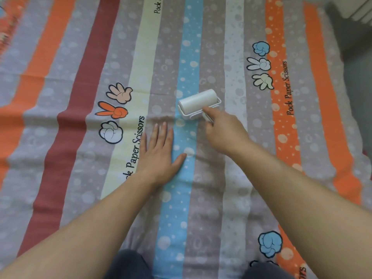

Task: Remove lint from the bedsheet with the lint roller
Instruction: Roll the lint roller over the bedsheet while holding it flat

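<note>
A striped bedsheet in grey, orange, red, cream and blue, printed with cartoon hands and "Pock Paper Scissors", fills the view. A white lint roller lies with its drum on the blue stripe and the grey stripe beside it, near the middle. My right hand grips the roller's short white handle, which is mostly hidden under the fingers. My left hand presses flat on the sheet just left of the blue stripe, fingers straight, a little nearer to me than the roller. Small wrinkles bunch ahead of its fingertips.
The sheet's right edge drops off to a grey floor at the far right. A white object sits in the top right corner. My knees in dark trousers show at the bottom edge.
</note>
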Motion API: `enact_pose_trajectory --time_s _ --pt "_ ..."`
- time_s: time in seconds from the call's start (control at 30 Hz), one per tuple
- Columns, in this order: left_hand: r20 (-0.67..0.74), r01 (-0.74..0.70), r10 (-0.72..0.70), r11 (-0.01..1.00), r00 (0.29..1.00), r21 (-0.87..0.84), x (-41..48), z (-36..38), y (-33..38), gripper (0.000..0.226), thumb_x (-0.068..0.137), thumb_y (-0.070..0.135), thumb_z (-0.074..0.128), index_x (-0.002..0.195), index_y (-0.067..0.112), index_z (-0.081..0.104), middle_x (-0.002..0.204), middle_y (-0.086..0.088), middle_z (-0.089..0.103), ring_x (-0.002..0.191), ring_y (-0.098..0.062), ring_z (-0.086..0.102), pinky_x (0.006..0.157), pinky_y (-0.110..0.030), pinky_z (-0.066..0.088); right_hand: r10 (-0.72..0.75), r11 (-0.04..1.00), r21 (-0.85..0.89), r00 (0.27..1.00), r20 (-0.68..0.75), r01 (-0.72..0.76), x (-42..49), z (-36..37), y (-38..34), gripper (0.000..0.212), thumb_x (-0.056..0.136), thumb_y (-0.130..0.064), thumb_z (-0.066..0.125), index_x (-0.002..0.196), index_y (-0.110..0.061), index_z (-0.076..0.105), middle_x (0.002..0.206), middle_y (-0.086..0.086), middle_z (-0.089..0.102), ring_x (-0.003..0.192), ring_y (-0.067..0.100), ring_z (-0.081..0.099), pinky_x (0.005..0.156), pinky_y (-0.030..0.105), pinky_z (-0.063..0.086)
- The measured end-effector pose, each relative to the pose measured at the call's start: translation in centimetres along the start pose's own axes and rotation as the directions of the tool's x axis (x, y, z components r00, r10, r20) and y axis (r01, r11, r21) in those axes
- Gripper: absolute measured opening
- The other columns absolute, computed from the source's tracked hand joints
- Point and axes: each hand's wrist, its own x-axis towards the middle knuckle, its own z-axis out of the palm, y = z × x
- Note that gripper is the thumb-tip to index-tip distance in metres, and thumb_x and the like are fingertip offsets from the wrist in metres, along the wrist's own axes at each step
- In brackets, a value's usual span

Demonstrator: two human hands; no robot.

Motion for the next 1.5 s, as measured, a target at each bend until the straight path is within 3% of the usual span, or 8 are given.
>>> enact_pose_trajectory --time_s 0.17,0.63,0.97,1.07,1.17,1.33,1.43,1.5 --pt "0.013 -0.043 0.044 0.995 0.999 -0.091 -0.1 -0.2 -0.6 0.094 0.080 0.064 0.006 0.162 0.021 -0.009 0.167 0.003 -0.021 0.148 -0.010 -0.032 0.120 -0.040 -0.023 0.067 0.995 -0.076 0.995 0.071 -0.061 -0.4 2.3 1.2 0.054 0.096 -0.023 0.040 0.146 -0.041 0.034 0.133 0.007 0.056 0.113 0.032 0.055 0.083 0.037 0.044" --pt "0.039 0.014 -0.013 0.999 0.999 -0.030 0.1 -0.1 0.3 0.091 0.081 0.062 0.005 0.161 0.021 -0.012 0.167 0.004 -0.022 0.148 -0.010 -0.031 0.122 -0.045 -0.017 0.039 0.982 -0.188 0.987 0.157 -0.009 -10.4 1.0 8.0 0.052 0.097 -0.029 0.036 0.147 -0.045 0.029 0.101 0.003 0.064 0.086 0.023 0.059 0.061 0.032 0.037" --pt "0.078 0.073 -0.068 0.996 0.995 -0.054 -1.8 -0.9 1.2 0.078 0.102 0.058 0.023 0.162 0.021 -0.010 0.168 0.001 -0.021 0.153 -0.017 -0.024 0.123 -0.046 -0.015 0.158 0.943 -0.327 0.947 0.279 -0.061 -17.4 -2.5 11.3 0.052 0.091 -0.027 0.044 0.139 -0.047 0.043 0.125 -0.009 0.061 0.103 0.014 0.059 0.069 0.028 0.047" --pt "0.091 0.016 -0.012 0.999 0.996 -0.039 -2.8 -1.6 0.7 0.079 0.101 0.057 0.030 0.162 0.019 -0.003 0.169 -0.003 -0.015 0.155 -0.021 -0.016 0.125 -0.046 -0.009 0.239 0.931 -0.350 0.900 0.363 -0.106 -18.1 -6.1 11.0 0.046 0.091 -0.026 0.048 0.129 -0.051 0.051 0.101 -0.014 0.066 0.074 0.000 0.062 0.061 0.019 0.046" --pt "-0.001 -0.099 0.099 0.995 0.995 0.002 -3.1 -3.1 -0.1 0.074 0.100 0.048 0.042 0.159 0.014 0.016 0.170 -0.012 0.005 0.156 -0.026 0.003 0.126 -0.042 0.003 0.207 0.956 -0.260 0.939 0.274 -0.135 -16.9 -8.9 7.7 0.040 0.090 -0.026 0.052 0.119 -0.055 0.055 0.071 -0.016 0.065 0.046 0.003 0.055 0.047 0.021 0.041" --pt "-0.037 -0.121 0.119 0.992 0.992 -0.031 -0.7 -4.8 -2.7 0.079 0.097 0.048 0.047 0.160 0.016 0.014 0.170 -0.011 -0.004 0.157 -0.025 -0.008 0.125 -0.043 0.000 0.023 0.996 -0.082 1.000 -0.010 -0.023 -8.1 -3.8 -0.6 0.047 0.093 -0.026 0.049 0.135 -0.046 0.050 0.133 -0.008 0.059 0.096 0.017 0.061 0.068 0.025 0.044" --pt "0.057 -0.108 0.110 0.994 0.992 -0.030 0.6 -4.4 -5.0 0.090 0.092 0.064 0.046 0.162 0.019 0.010 0.170 -0.005 -0.009 0.156 -0.023 -0.011 0.125 -0.045 -0.002 0.038 0.999 -0.020 0.997 -0.062 -0.040 -2.1 1.0 -3.8 0.048 0.095 -0.024 0.046 0.141 -0.037 0.046 0.140 -0.002 0.054 0.121 0.025 0.054 0.093 0.034 0.047" --pt "0.068 -0.112 0.115 0.993 0.991 -0.048 1.0 -4.1 -6.2 0.097 0.087 0.074 0.046 0.162 0.024 0.009 0.170 0.001 -0.007 0.156 -0.019 -0.009 0.124 -0.043 0.000 0.075 0.995 -0.060 0.996 -0.045 -0.077 0.2 3.3 -4.9 0.051 0.095 -0.022 0.044 0.143 -0.036 0.043 0.138 0.003 0.056 0.122 0.029 0.053 0.097 0.036 0.045"
